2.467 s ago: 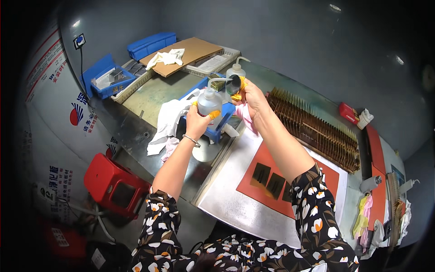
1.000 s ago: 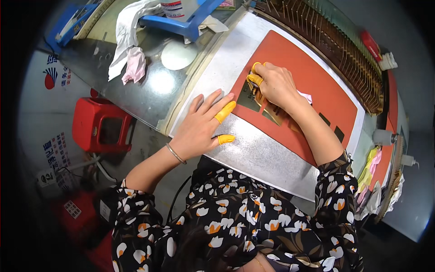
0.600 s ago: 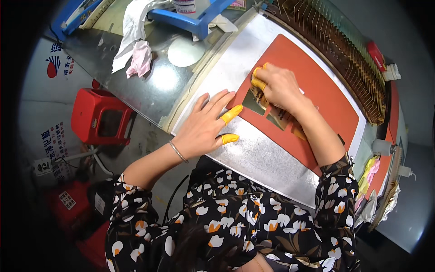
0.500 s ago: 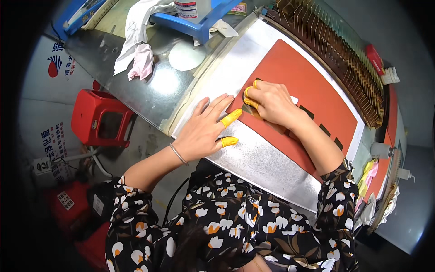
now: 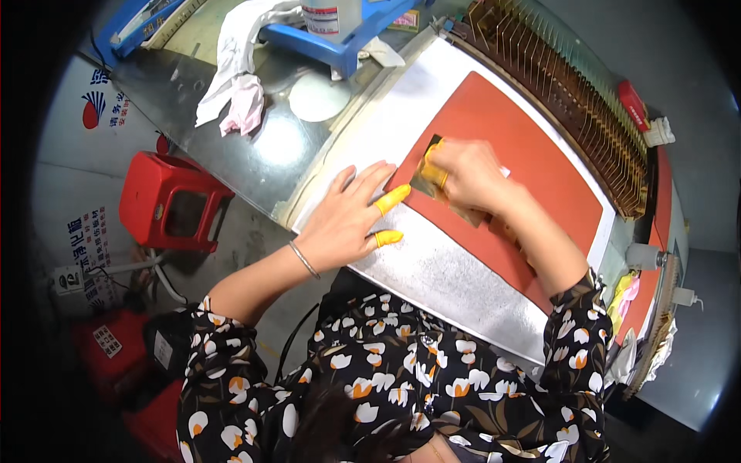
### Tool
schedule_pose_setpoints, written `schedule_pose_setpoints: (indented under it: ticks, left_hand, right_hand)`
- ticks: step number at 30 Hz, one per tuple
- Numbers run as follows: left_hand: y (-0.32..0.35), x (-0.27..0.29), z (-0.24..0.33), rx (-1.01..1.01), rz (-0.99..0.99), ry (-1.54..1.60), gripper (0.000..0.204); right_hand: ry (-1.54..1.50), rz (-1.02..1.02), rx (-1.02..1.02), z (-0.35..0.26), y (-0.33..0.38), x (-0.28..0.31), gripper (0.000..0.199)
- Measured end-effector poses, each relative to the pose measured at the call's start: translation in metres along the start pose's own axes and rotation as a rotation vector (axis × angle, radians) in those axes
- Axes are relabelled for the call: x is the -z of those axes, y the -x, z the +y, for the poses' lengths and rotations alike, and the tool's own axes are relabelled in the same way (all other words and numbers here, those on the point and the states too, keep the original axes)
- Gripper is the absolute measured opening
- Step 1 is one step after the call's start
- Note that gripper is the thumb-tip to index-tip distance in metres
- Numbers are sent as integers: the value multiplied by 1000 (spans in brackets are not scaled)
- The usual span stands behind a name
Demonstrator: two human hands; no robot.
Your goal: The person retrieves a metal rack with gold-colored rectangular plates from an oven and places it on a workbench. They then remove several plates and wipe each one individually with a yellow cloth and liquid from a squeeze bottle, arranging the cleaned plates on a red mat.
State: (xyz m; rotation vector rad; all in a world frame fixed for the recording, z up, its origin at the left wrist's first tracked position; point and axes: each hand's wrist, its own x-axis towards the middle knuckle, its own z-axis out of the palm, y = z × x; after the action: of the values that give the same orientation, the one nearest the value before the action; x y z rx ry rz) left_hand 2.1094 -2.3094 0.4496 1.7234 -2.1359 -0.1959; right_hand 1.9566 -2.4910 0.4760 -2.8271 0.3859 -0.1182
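Head view: the left hand [image 5: 343, 224] lies flat, fingers spread, on the silver sheet [image 5: 432, 270] beside the red mat [image 5: 532, 166]. The right hand [image 5: 463, 174] pinches a thin dark plate [image 5: 424, 174] at the mat's left edge — it could slip or smudge. The slotted rack [image 5: 571, 85] crowds the far side.

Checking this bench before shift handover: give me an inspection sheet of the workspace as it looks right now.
Surface: metal-topped table with an orange mat.
Job's things: small dark plate on the mat, under the right hand.
Clutter: white and pink rags, blue tray, slotted rack.
Hands: left hand flat on the table, yellow finger cots; right hand pressing the plate.
Cables: one by the wall socket.
Surroundings: red stool.
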Motion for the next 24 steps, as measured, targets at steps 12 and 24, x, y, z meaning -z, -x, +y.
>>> schedule_pose_setpoints:
  ticks: [12,24]
  left_hand:
    - [0,1,0,20,-64,16,58]
    - [0,2,2,-21,-23,6,58]
  right_hand:
    - [-54,18,147,-9,20,-3,8]
    - [32,37,-41,15,21,14,16]
